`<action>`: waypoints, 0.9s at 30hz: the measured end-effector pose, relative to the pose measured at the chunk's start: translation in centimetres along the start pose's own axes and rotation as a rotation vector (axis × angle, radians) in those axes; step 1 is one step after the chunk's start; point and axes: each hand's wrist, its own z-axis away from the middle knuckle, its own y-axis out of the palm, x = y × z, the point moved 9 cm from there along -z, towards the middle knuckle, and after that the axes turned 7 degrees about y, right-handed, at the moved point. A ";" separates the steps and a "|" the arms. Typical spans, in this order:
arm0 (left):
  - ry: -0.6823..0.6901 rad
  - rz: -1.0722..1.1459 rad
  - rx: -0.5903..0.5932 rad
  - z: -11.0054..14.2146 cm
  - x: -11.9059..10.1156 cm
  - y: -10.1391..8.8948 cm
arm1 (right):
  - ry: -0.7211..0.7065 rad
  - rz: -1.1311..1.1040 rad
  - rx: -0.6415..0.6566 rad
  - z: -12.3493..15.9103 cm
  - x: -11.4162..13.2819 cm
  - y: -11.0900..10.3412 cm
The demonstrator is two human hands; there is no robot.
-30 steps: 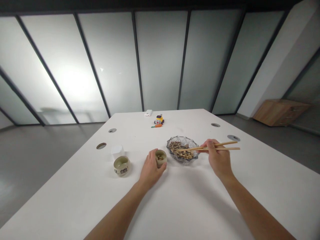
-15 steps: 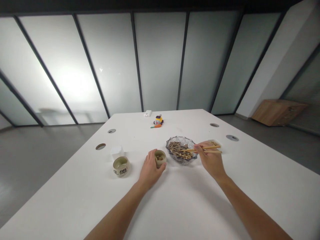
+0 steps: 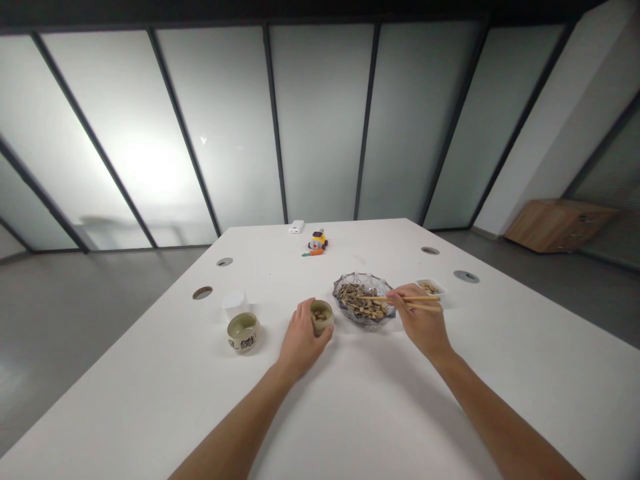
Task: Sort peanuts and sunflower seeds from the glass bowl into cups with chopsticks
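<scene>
My left hand [image 3: 300,339] is wrapped round a small beige cup [image 3: 321,316] that stands on the white table [image 3: 370,413] and holds a few nuts. My right hand [image 3: 420,323] grips a pair of wooden chopsticks [image 3: 400,302], their tips reaching left into a glass bowl [image 3: 364,307] full of striped seeds and nuts. The bowl sits between my two hands, just right of the cup.
A second beige cup with dark lettering [image 3: 243,331] and a white lidded tub [image 3: 235,303] stand to the left. A small white dish with nuts [image 3: 431,287] lies behind my right hand. Far back are a toy [image 3: 317,241] and a white box [image 3: 297,227]. Round cable holes dot the table.
My right hand drew in toward the bowl and turned the chopsticks, so less of them sticks out to the right; the white dish behind it came into sight. My left hand stayed on the cup.
</scene>
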 end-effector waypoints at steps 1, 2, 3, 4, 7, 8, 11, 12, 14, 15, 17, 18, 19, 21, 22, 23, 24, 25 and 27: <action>-0.002 0.001 0.000 0.0 0.0 0.0 | -0.001 -0.005 0.011 0.0 0.0 0.1; -0.003 0.001 -0.002 0.0 0.1 0.0 | 0.001 -0.011 0.022 0.1 0.0 0.2; -0.001 0.001 -0.006 0.0 0.1 -0.1 | 0.004 -0.016 0.033 0.1 -0.1 0.3; 0.004 0.001 -0.011 0.0 0.0 -0.1 | 0.008 -0.020 0.042 0.2 -0.2 0.4; 0.011 -0.004 -0.014 0.0 0.0 -0.1 | 0.018 -0.030 0.051 0.2 -0.4 0.5; 0.011 -0.006 -0.012 0.0 0.0 -0.1 | 0.020 -0.032 0.050 0.3 -0.4 0.5; -0.002 -0.009 0.000 0.0 0.0 -0.1 | 0.030 -0.029 0.046 0.3 -0.6 0.5; -0.007 -0.011 0.004 0.0 0.0 0.0 | 0.031 -0.029 0.044 0.3 -0.6 0.5; -0.008 -0.011 0.003 0.0 0.0 0.0 | 0.028 -0.026 0.036 0.3 -0.5 0.4; -0.003 -0.009 -0.001 0.0 0.0 -0.1 | 0.026 -0.022 0.030 0.2 -0.5 0.3; 0.008 -0.004 -0.015 0.0 -0.1 -0.1 | 0.024 -0.010 0.014 0.2 -0.4 0.1; 0.013 -0.003 -0.019 0.0 -0.1 -0.1 | 0.022 -0.006 0.006 0.1 -0.4 0.1; 0.016 -0.002 -0.021 0.0 -0.1 -0.1 | 0.019 -0.005 -0.003 0.1 -0.4 0.0; 0.016 -0.002 -0.021 0.0 0.0 -0.1 | 0.008 -0.015 -0.011 0.2 -0.2 -0.1; 0.015 -0.001 -0.020 0.0 0.0 -0.1 | 0.002 -0.023 -0.008 0.2 -0.1 0.0; 0.013 0.000 -0.019 0.0 0.0 -0.1 | -0.001 -0.031 0.000 0.3 -0.1 0.1; 0.010 0.002 -0.018 0.0 0.0 -0.1 | 0.000 -0.041 0.011 0.3 0.0 0.3; 0.008 0.003 -0.017 0.0 0.0 -0.1 | 0.005 -0.051 0.023 0.4 -0.1 0.4; 0.004 0.005 -0.015 0.0 -0.1 -0.2 | 0.020 -0.069 0.046 0.5 -0.2 0.8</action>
